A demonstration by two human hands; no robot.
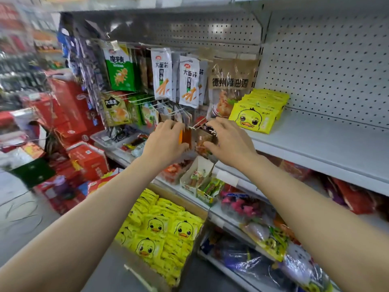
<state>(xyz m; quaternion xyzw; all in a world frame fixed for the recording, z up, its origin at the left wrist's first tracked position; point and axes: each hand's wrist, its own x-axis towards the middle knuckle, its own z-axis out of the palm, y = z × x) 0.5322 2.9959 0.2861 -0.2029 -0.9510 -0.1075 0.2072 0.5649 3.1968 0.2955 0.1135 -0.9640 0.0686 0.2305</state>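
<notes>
Gripping a bunch of small orange-brown packets (186, 137) with curled fingers, the left hand (168, 138) is holding them just off the left end of the white shelf (315, 142); the right hand (229, 138) is pinching a clear snack packet (203, 142) just beside them, beneath a white hook (194, 127); yellow duck packets (252, 119) are lying at that shelf end.

Small packets (187, 137) half hidden behind left hand (168, 140), right hand (229, 140); red boxes (69, 110) blurred
</notes>
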